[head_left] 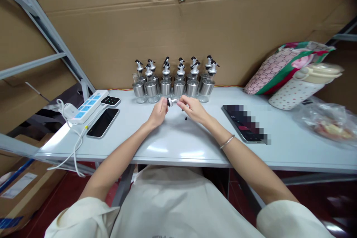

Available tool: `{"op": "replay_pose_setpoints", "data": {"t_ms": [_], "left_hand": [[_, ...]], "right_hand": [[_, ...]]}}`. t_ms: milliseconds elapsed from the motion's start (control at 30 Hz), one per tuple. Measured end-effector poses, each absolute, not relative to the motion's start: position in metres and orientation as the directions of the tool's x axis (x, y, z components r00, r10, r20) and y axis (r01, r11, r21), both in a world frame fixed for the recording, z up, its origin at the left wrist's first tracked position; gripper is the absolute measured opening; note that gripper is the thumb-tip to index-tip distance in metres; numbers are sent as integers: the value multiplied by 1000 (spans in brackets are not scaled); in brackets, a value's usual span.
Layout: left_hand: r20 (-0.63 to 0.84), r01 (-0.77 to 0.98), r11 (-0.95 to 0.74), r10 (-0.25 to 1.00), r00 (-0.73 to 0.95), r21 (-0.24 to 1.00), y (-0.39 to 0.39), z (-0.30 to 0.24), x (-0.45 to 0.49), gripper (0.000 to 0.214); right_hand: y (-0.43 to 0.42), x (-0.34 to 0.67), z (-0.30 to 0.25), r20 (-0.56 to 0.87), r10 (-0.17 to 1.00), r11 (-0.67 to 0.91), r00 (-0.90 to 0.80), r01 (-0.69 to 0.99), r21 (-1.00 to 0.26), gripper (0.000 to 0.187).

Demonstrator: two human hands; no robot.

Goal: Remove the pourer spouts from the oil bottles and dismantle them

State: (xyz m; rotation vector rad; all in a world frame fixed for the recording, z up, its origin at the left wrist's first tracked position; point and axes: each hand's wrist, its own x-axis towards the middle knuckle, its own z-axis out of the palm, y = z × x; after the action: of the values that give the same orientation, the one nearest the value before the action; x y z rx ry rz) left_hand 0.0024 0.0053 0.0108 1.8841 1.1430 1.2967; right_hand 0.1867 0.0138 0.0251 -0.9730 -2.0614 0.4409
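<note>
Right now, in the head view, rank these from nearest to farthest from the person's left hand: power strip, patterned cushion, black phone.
1. black phone, just left of the left hand.
2. power strip, farther left.
3. patterned cushion, far right.

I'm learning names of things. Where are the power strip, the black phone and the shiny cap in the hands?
power strip (89,106): head view, on its blue sockets.
black phone (103,122): head view, middle of its screen.
shiny cap (171,101): head view, on its silver middle.
</note>
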Motion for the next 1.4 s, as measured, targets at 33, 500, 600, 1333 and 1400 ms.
{"op": "replay_pose_setpoints", "data": {"t_ms": [33,500,600,1333,1400], "left_hand": [[432,322,-463,886,168,826,6,10,2,41],[631,480,-652,740,233,587,7,18,-4,36],[671,509,-707,679,298,490,12,19,-10,40],[674,569,-619,724,146,542,9,15,-7,57],[638,564,-578,761,113,590,14,13,-7,56]], "right_hand": [[13,186,26,521,761,648,-386,485,-587,35],[10,168,25,427,868,478,-251,197,-856,46],[14,166,22,342,906,380,-251,121,-917,41],[-3,160,29,679,713,672,-175,445,-592,49],[0,161,27,708,678,697,-196,478,-535,48]]}}
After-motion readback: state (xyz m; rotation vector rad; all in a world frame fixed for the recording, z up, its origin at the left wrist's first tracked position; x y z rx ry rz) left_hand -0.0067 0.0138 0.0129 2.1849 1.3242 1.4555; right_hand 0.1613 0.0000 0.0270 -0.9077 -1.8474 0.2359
